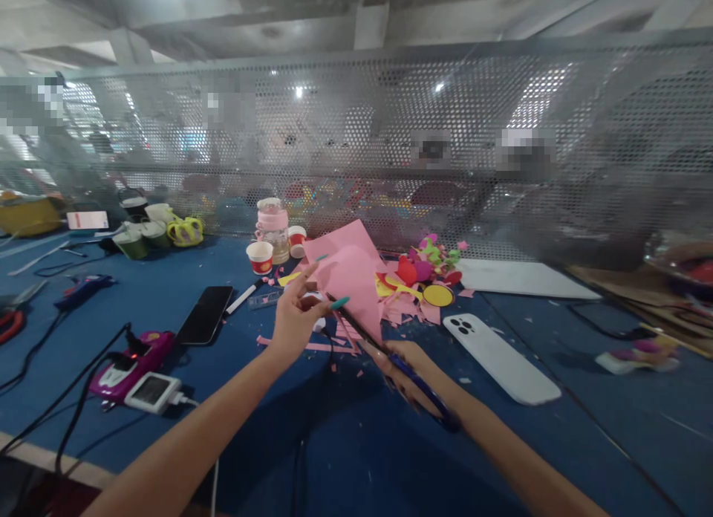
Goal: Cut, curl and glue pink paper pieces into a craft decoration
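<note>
My left hand [298,313], with long teal nails, grips a sheet of pink paper [356,272] by its near left edge, so the sheet stands raised and slightly curved above the table. In my right hand [409,365] is a pair of scissors [423,389] with dark blue handles. Their blades point up and left along the lower edge of the paper, close to my left thumb. Thin pink paper strips [301,346] lie beneath. Just right of the sheet are a heap of pink scraps [404,309], red and purple cut-outs, and a yellow disc [438,296] with a dark rim.
A white phone [501,359] lies to the right, a black phone [205,315] to the left. Paper cups [260,257] and a pink-lidded jar [272,227] stand behind. A purple power strip [134,362] with cables sits front left. A perforated metal screen [356,145] closes off the back.
</note>
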